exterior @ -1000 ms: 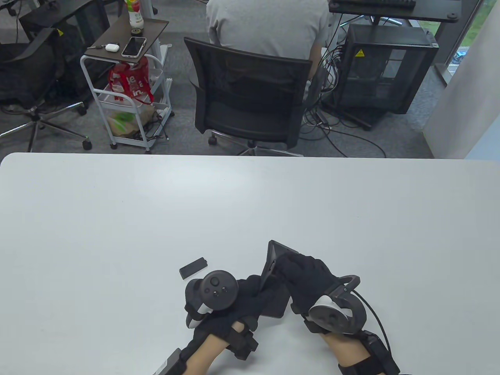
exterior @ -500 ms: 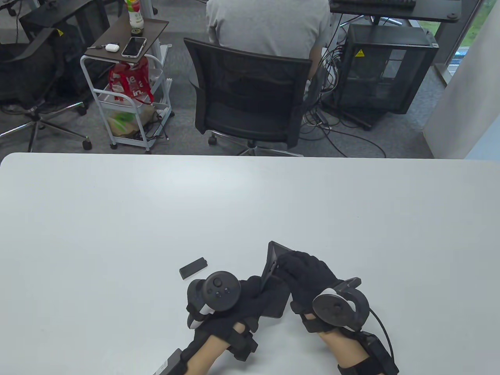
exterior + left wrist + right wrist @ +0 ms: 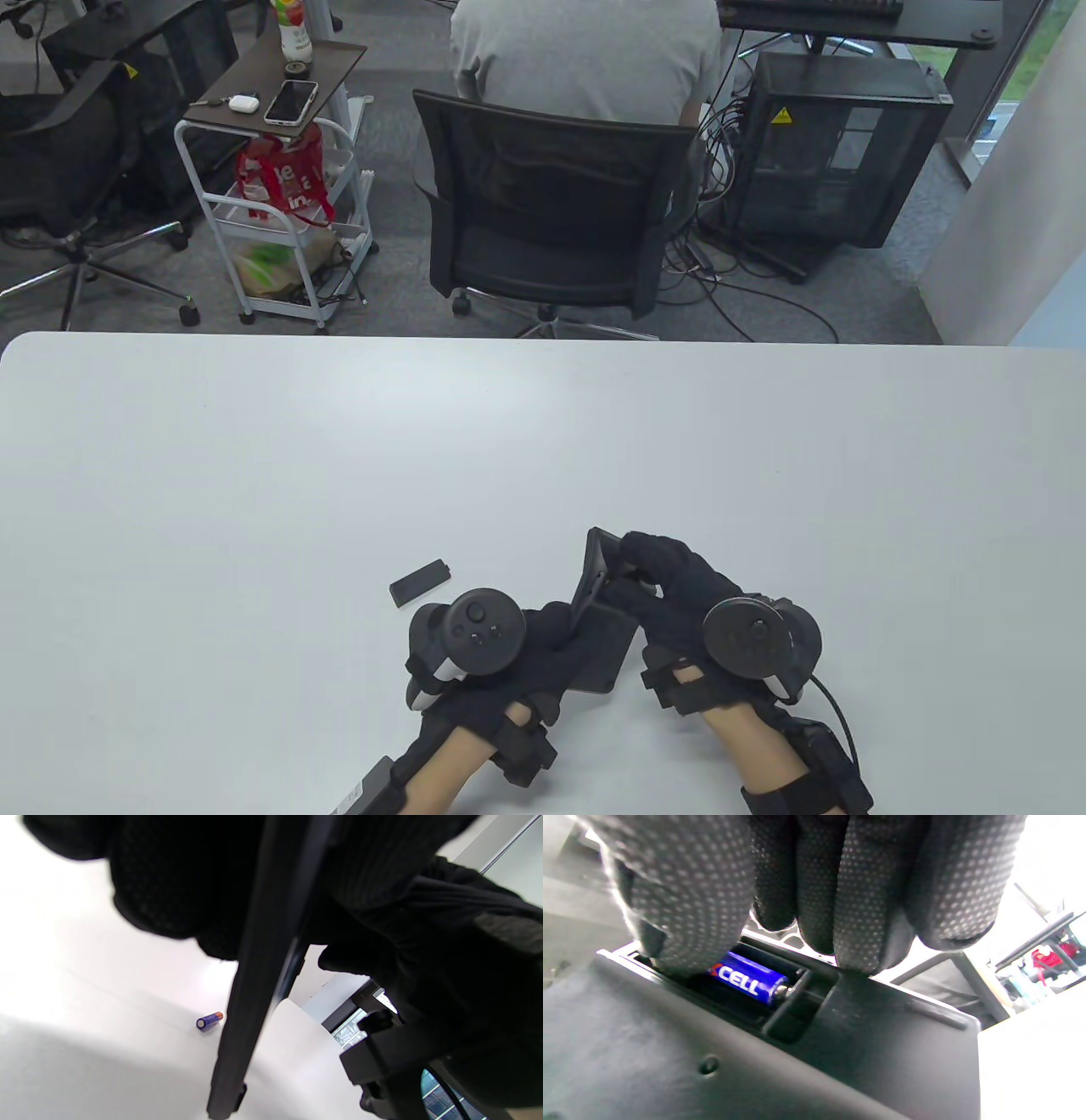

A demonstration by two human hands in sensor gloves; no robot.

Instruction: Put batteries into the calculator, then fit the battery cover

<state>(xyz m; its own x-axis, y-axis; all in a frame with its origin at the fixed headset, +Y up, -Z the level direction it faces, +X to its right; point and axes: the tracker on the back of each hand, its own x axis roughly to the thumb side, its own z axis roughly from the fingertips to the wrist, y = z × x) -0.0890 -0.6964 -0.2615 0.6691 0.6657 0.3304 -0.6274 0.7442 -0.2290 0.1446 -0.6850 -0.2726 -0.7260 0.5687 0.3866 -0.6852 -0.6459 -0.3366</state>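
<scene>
The black calculator (image 3: 604, 632) stands tilted on its edge near the table's front edge, its back towards my right hand. My left hand (image 3: 551, 632) grips it from the left. My right hand (image 3: 635, 570) curls over its upper edge. In the right wrist view a blue battery (image 3: 751, 981) lies in the open compartment of the calculator's back (image 3: 670, 1060), and one fingertip (image 3: 687, 921) presses on its end. The black battery cover (image 3: 419, 582) lies flat on the table, left of my hands. A second blue battery (image 3: 209, 1021) lies loose on the table in the left wrist view.
The white table (image 3: 339, 458) stretches away beyond my hands. Past its far edge are a person on an office chair (image 3: 551, 212), a white cart (image 3: 280, 195) and a computer case (image 3: 831, 144).
My right hand has turned and shifted towards the calculator's upper edge, and its tracker has swung right. The left hand and the calculator have barely moved. The cover stays put.
</scene>
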